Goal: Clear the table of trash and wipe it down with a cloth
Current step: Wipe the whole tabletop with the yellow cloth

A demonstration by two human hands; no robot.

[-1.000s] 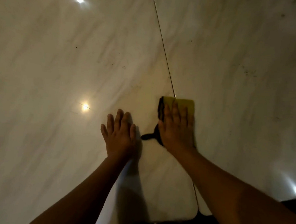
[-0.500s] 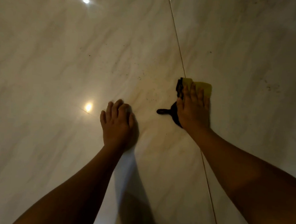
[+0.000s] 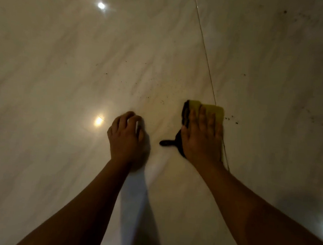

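Head camera, steeply down, near the table (image 3: 62,76)

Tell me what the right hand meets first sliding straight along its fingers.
Nothing solid, as far as the view shows: the right hand lies flat on the yellow cloth, and ahead is only bare table crossed by a thin seam. Dark crumbs lie off right.
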